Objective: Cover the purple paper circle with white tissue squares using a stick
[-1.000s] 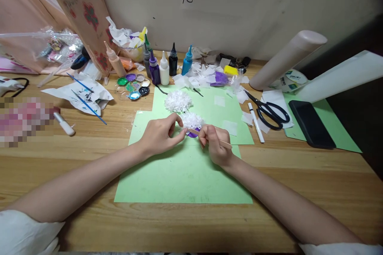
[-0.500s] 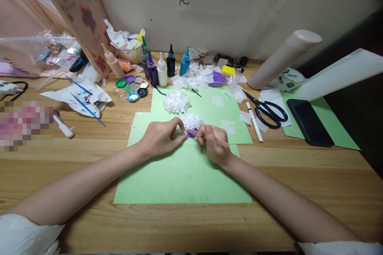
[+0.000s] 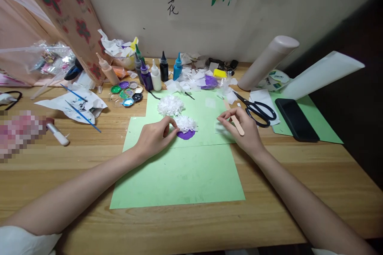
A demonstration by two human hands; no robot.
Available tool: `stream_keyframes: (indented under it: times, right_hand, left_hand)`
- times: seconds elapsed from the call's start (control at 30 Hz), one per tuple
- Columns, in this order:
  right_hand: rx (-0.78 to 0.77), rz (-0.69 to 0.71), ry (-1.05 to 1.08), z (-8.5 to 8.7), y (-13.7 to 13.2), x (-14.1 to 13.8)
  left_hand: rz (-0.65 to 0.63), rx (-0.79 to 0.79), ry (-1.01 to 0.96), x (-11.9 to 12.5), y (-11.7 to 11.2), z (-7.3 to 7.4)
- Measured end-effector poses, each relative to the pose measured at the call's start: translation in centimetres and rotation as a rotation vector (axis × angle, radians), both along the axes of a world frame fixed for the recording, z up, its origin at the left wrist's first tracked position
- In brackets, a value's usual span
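My left hand (image 3: 157,135) is at the left edge of the lower white paper flower (image 3: 186,123), its thumb and fingertips pinched together against it. Under this flower, a rounded purple piece (image 3: 186,134) shows along the near side. A second fluffy white paper flower (image 3: 170,105) lies just behind. My right hand (image 3: 241,129) carries a flat wooden craft stick (image 3: 238,125) tucked between its fingers. Its thumb and index fingertips come close together above a small white paper square (image 3: 220,128), partly hidden by the hand. Both flowers lie on green paper (image 3: 179,179).
Black-handled scissors (image 3: 257,111) and a phone (image 3: 296,119) lie to the right. Paint bottles (image 3: 155,75), a paint palette (image 3: 127,93) and paper scraps (image 3: 191,79) line the back. Two blue brushes (image 3: 82,115) rest on stained tissue at left.
My right hand has moved right, away from the purple piece, taking the craft stick to the paper square. My left hand stays by the flower. The view has shifted slightly.
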State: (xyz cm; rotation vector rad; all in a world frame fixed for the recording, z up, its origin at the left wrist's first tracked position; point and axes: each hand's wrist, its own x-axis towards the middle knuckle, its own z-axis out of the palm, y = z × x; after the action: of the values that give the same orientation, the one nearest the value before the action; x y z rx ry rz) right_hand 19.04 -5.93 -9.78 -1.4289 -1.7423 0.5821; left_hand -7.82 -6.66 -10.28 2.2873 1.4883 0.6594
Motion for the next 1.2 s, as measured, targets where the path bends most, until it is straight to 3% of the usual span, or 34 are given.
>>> stream_keyframes:
  times: [0.17,0.37,0.57,0.67,0.77,0.9,1.2]
  right_hand:
    - [-0.174,0.044,-0.188,-0.1,1.0,2.6]
    - [-0.152,0.131,-0.191,0.4,0.6,2.1]
    - [-0.202,0.467,0.113,1.2,-0.8,-1.6]
    - [-0.132,0.588,0.097,0.9,-1.2,-4.8]
    - [0.021,0.579,0.020,0.0,-0.9,-7.3]
    - [0.162,0.507,-0.053,-1.1,-0.6,-8.5]
    - [0.230,0.393,-0.080,-1.6,-0.6,-8.6]
  left_hand:
    - [-0.001,-0.003,0.002,0.0,0.1,0.1]
    - [-0.004,-0.020,0.009,0.0,0.1,0.3]
    - [-0.007,-0.033,0.006,-0.1,0.1,0.1]
    - [-0.010,-0.033,-0.001,-0.1,0.1,0.0]
    - [-0.013,-0.043,-0.012,-0.2,0.1,0.0]
    - [-0.014,-0.044,-0.034,-0.2,0.1,-0.1]
    - [-0.037,-0.038,-0.066,-0.3,-0.4,0.2]
